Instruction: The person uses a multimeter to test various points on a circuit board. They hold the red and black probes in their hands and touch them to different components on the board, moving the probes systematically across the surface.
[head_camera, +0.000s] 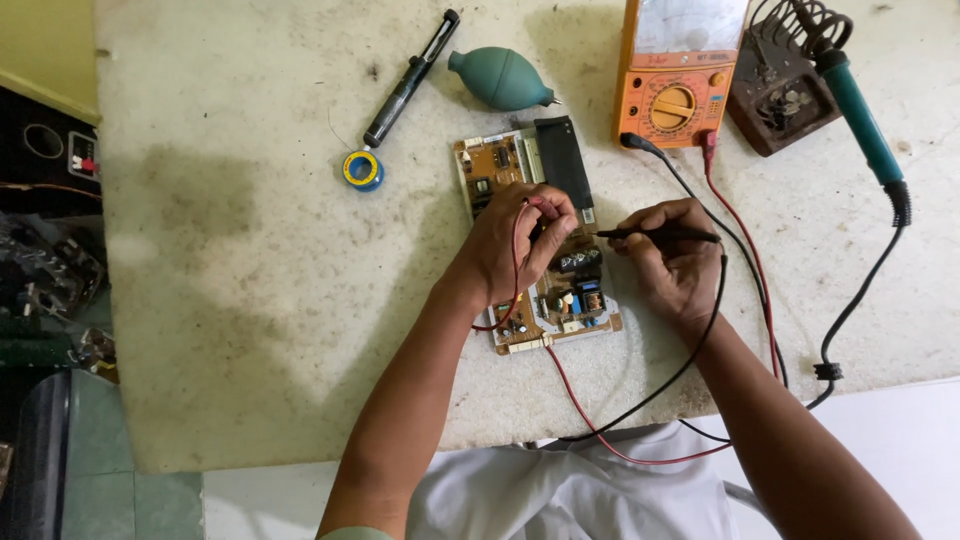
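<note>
Worktable (250, 260), pale and stained, seen from above. Circuit board (535, 245): brown, lying flat near the table's middle, long side running away from the person, with a black heat sink (563, 160) at its far end and small capacitors and a blue part toward the near end. Left hand (515, 245): resting on the board's middle, fingers curled closed around the red probe (535, 203), whose tip is hidden under the fingers; red lead (575, 400) loops from the hand over the board's near edge. Right hand (675, 260): just right of the board, fingers pinched closed on the black probe (655, 235), held level with its tip pointing left to the board's right edge; black lead (690, 360) trails off toward the table's near edge. Multimeter (680, 75): orange, analogue dial, beyond the right hand at the far edge, both leads plugged into its lower side. Soldering iron (860, 115): teal handle, parked in a coiled stand (785, 85) at far right, black cord running down the right side. Blower bulb (500, 78): green, beyond the board. Desoldering pump (410, 80): black, left of the bulb. Solder reel (362, 170): small, blue and yellow, near the pump's lower end.
</note>
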